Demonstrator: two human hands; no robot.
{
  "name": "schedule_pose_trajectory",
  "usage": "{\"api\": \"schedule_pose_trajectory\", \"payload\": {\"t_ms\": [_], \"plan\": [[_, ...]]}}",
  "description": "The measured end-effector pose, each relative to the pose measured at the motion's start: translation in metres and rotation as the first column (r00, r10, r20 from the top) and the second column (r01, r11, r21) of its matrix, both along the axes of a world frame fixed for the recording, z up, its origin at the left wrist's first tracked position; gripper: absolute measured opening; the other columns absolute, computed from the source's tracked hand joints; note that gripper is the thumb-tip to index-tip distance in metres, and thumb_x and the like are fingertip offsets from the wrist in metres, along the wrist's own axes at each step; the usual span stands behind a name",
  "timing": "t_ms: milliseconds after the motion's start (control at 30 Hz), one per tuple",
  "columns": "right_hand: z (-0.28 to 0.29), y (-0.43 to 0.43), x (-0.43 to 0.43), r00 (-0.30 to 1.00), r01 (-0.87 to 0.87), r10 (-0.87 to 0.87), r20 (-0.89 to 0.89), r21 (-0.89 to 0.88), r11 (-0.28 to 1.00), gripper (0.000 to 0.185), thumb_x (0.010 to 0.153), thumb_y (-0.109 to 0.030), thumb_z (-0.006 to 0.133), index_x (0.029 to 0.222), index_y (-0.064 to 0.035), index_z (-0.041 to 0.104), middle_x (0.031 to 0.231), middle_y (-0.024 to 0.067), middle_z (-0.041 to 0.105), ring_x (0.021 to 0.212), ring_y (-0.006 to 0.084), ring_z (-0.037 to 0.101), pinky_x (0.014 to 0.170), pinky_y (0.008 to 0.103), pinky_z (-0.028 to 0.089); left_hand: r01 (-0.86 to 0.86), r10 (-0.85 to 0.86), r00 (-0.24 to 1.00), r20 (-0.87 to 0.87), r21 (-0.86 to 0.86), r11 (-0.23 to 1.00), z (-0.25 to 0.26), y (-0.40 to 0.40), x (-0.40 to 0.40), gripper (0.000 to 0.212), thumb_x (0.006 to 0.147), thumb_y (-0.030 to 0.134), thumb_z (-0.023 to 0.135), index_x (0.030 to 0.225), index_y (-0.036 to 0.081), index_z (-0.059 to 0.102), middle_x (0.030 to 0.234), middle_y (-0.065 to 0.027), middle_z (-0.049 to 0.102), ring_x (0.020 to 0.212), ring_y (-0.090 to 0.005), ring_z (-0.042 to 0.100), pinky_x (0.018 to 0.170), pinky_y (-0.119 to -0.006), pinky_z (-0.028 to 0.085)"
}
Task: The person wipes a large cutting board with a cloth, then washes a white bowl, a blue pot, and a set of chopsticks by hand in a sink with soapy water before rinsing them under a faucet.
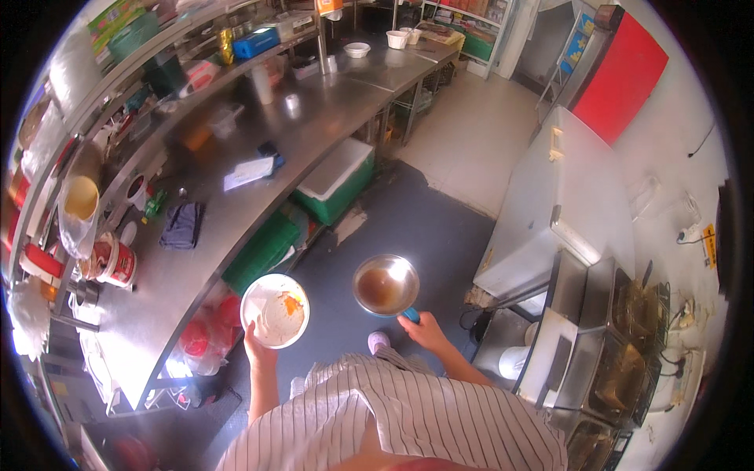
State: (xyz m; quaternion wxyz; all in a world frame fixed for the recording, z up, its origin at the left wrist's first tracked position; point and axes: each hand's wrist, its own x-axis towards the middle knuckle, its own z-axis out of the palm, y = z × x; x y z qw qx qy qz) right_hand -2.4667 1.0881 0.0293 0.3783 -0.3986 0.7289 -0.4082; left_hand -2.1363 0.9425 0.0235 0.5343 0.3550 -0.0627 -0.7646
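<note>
My left hand [261, 347] grips the rim of a round white bowl [265, 312], whose inside shows orange and brown food smears. In my right hand [428, 331] is the blue handle of a round stainless-steel pan [406, 279] or large dipper. Some brown liquid lies at the bottom of it, and light glints off its inner wall. Both vessels are held apart from each other, above the dark floor [330, 277] and in front of my striped garment [353, 406].
A long steel worktable [247, 206] curves along the left, bearing a folded dark cloth [181, 225] and a red-and-white tub [118, 262]. Under it stand a green-and-white box [339, 188] and red bags [206, 335]. To the right are a white chest freezer [530, 194] and deep fryers [612, 371].
</note>
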Motion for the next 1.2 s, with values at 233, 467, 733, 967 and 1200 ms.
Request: {"api": "schedule_pose_trajectory", "payload": {"t_ms": [233, 467, 733, 967, 1200], "plan": [[0.017, -0.068, -0.077, 0.990, -0.087, 0.078, -0.114, -0.075, 0.993, 0.031, 0.075, -0.025, 0.058, 0.057, -0.0001, 0.050, 0.046, 0.0019, 0.041, 0.046, 0.0074, 0.036, 0.043, 0.0283, 0.032, -0.137, 0.135, 0.990, 0.028, 0.081, 0.987, 0.025, -0.042, -0.070, 0.047, 0.078, 0.024, 0.044, 0.118, 0.002, 0.034, 0.114, -0.0158, 0.045, 0.108, -0.0310, 0.041, 0.093, -0.045, 0.030], [-0.023, -0.094, -0.137, 0.991, 0.121, -0.120, -0.054, 0.005, 0.993, 0.036, 0.073, -0.026, 0.058, 0.053, 0.0022, 0.049, 0.043, 0.0093, 0.042, 0.042, 0.0143, 0.043, 0.043, 0.0333, 0.034, -0.210, 0.197, 0.974, 0.114, 0.111, 0.972, 0.028, -0.107, -0.114, 0.040, 0.080, 0.021, 0.044, 0.114, 0.000, 0.038, 0.106, -0.0154, 0.050, 0.099, -0.0294, 0.047, 0.090, -0.040, 0.035], [-0.053, -0.112, -0.173, 0.954, 0.297, -0.295, 0.054, -0.038, 0.954, 0.030, 0.077, -0.023, 0.055, 0.057, -0.0020, 0.048, 0.048, 0.0003, 0.042, 0.041, 0.0083, 0.036, 0.040, 0.0250, 0.030, -0.194, 0.193, 0.981, 0.017, 0.094, 0.977, 0.004, -0.174, -0.125, 0.040, 0.078, 0.019, 0.048, 0.110, -0.002, 0.040, 0.102, -0.0162, 0.049, 0.095, -0.0279, 0.049, 0.083, -0.037, 0.040], [-0.025, -0.162, -0.188, 0.950, 0.271, -0.266, 0.164, -0.006, 0.963, 0.033, 0.078, -0.023, 0.055, 0.054, -0.0008, 0.048, 0.050, 0.0007, 0.045, 0.045, 0.0092, 0.040, 0.042, 0.0255, 0.031, -0.289, 0.290, 0.957, -0.004, 0.076, 0.954, 0.009, -0.184, -0.145, 0.037, 0.079, 0.017, 0.046, 0.109, -0.003, 0.040, 0.101, -0.0148, 0.050, 0.096, -0.0264, 0.049, 0.085, -0.035, 0.038], [0.012, -0.268, -0.182, 0.987, -0.137, 0.124, -0.097, -0.144, 0.980, 0.036, 0.078, -0.027, 0.055, 0.057, 0.0017, 0.050, 0.045, 0.0086, 0.043, 0.043, 0.0141, 0.040, 0.045, 0.0316, 0.035, -0.564, 0.556, 0.820, 0.137, 0.021, 0.826, 0.012, -0.116, -0.102, 0.045, 0.078, 0.026, 0.044, 0.113, -0.002, 0.038, 0.111, -0.0169, 0.045, 0.103, -0.0307, 0.043, 0.090, -0.043, 0.034]]}}
